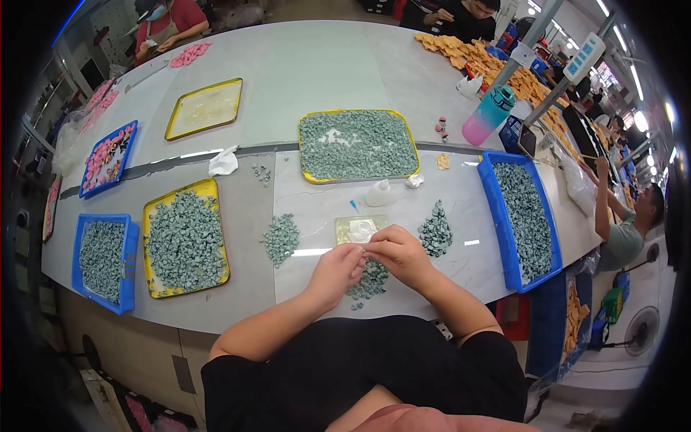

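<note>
My left hand and my right hand meet above the near part of the table, thumbs and fingertips pinched together. Whatever lies between the fingertips is too small to make out. Beneath them is a heap of small grey-green pieces. Just beyond the fingers sits a yellowish rectangular dish with a round white item on it. Behind the dish stands a white squeeze bottle, with a small blue tip beside it. Similar pieces form a left pile and a right pile.
Yellow-rimmed trays of grey-green pieces stand ahead and at left. Blue bins flank me at left and right. A teal-pink bottle stands farther right, near orange pieces. Other people work around the table.
</note>
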A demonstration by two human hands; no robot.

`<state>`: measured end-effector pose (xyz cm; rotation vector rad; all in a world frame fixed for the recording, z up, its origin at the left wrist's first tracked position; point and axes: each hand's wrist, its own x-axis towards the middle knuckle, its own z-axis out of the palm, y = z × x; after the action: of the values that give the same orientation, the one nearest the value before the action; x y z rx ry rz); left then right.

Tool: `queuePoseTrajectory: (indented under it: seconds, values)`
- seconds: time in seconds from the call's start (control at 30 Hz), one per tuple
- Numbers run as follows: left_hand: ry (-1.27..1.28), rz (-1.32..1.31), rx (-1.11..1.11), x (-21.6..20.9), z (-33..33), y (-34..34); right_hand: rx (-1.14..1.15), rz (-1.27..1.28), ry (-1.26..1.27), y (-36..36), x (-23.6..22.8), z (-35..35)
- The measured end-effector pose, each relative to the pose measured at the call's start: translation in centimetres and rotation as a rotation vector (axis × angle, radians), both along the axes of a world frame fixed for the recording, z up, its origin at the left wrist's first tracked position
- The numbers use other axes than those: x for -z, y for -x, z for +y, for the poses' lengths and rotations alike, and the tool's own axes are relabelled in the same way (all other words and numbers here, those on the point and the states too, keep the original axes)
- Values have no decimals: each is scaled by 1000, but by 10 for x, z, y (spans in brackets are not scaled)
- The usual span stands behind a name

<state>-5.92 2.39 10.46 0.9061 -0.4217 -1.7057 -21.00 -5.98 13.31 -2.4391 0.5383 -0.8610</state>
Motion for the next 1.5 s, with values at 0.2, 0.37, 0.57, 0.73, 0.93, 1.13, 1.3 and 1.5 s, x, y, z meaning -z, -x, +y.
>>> queuePoseTrajectory:
  seconds: [0.2,0.37,0.57,0.73,0.93,1.13,1.3,1.5]
  values:
    - [-49,-128,-19,-1,1,-2,-98,68,-29,2,-3,-1]
    - [-40,-209,12,1,2,-1,-185,131,15,4,-5,-6]
    - [10,-110,-88,13,-2,-3,-128,67,225,10,17,-22]
    - [38,36,-225,24,-8,-7,-19,105,376,16,44,-35]
    - [73,-172,-257,34,-12,-9,-25,125,437,13,53,-39]
    - [102,-245,-257,33,-12,-11,-9,144,538,3,55,-39]
    - [83,-170,-234,40,-12,-15,-37,159,569,-1,58,-40]
    - [73,-153,-224,40,-10,-14,-53,171,546,-3,58,-40]
